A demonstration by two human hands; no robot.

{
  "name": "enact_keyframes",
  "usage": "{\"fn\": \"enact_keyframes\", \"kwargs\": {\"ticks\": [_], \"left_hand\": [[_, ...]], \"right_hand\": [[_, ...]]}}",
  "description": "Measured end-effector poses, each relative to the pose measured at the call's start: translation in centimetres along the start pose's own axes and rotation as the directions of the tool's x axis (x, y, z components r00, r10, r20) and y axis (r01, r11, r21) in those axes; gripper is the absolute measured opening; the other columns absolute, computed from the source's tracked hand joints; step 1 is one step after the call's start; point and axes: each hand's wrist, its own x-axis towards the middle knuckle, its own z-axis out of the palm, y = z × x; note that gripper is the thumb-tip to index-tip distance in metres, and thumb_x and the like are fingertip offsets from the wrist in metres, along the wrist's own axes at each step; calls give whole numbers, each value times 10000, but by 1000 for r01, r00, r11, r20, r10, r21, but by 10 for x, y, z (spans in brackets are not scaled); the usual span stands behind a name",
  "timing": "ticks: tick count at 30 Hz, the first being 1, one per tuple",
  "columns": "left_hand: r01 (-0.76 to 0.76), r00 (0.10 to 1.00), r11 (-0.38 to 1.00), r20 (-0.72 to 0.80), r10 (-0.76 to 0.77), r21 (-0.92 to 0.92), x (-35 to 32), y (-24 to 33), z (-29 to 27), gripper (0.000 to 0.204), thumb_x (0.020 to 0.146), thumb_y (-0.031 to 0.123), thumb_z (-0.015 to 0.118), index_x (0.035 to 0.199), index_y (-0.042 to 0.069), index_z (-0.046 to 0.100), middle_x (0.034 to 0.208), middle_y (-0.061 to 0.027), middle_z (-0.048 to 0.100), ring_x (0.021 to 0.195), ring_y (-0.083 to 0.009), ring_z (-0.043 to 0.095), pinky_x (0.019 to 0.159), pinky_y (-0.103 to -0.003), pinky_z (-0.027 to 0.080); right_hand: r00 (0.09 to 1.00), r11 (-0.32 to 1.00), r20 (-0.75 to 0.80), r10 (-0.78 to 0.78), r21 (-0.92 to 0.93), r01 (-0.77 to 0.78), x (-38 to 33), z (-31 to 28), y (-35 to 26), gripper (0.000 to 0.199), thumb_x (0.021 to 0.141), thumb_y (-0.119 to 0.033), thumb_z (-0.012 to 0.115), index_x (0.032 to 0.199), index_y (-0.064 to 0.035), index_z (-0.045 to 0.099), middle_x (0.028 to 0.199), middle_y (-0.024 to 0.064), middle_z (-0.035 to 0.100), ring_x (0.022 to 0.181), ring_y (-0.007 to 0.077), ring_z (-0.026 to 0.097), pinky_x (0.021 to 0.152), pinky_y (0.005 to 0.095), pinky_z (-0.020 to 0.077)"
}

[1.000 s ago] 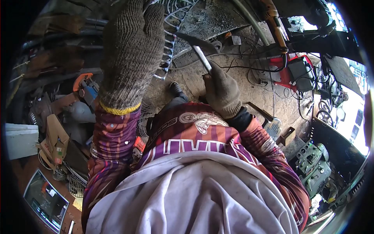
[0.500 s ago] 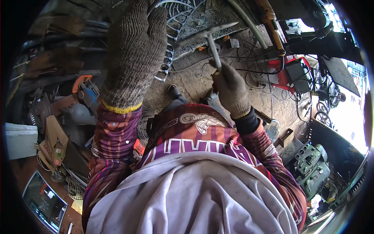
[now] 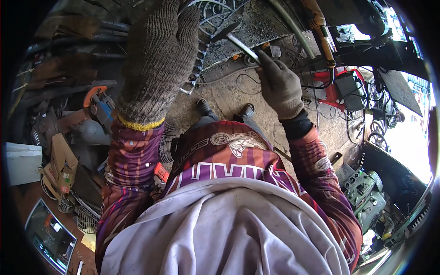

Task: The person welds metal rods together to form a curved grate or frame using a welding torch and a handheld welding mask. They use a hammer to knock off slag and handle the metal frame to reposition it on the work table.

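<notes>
Right hand (image 3: 279, 87) gripping hammer (image 3: 238, 42), left hand (image 3: 158, 59) on metalwork (image 3: 199, 59)

free: bare floor (image 3: 229, 98) between hands | blocked: scrollwork (image 3: 201, 46) ahead, cables (image 3: 250, 85), red welder (image 3: 341, 87) right

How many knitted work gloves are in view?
2: one on the left hand, raised near the metal grille; one on the right hand, gripping a hammer.
</notes>
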Motion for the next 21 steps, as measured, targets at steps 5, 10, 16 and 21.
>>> {"fn": "enact_keyframes", "kwargs": {"ticks": [5, 10, 16, 21], "left_hand": [[-9, 1000, 1000, 2, 9, -24, 0, -4, -1, 500, 843, 81, 631, 1334, 110, 543, 1217, -264, 567, 1018, -404, 612, 847, -480, 528], [-24, 1000, 999, 20, 23, 37, 2, -1, -3, 525, 835, 68, 631, 1349, 115, 535, 1207, -254, 572, 1001, -390, 613, 835, -471, 528], [-47, 999, 999, -8, 47, -17, 2, -2, 0, 515, 836, 72, 632, 1341, 134, 550, 1215, -235, 571, 1007, -368, 612, 848, -457, 518], [-26, 1000, 1000, 16, 26, -2, 2, 0, -4, 541, 812, 69, 661, 1338, 139, 556, 1203, -230, 578, 983, -375, 619, 845, -471, 513]], "right_hand": [[995, 995, -93, 40, 100, -30, 2, -6, -3, 384, 904, -154, 639, 1285, -128, 602, 924, 130, 683, 767, 339, 679, 639, 397, 553], [1000, 999, -2, -18, 28, 18, 2, -3, 4, 361, 912, -164, 633, 1270, -125, 612, 890, 132, 668, 743, 330, 677, 619, 397, 551], [996, 999, 83, -27, 29, 25, 4, 0, 10, 332, 923, -162, 628, 1251, -112, 621, 939, 147, 686, 791, 327, 694, 649, 392, 563], [1000, 992, -20, 23, 122, -20, 3, -4, 5, 337, 914, -159, 632, 1247, -105, 621, 955, 125, 691, 807, 317, 696, 660, 390, 565]]}}
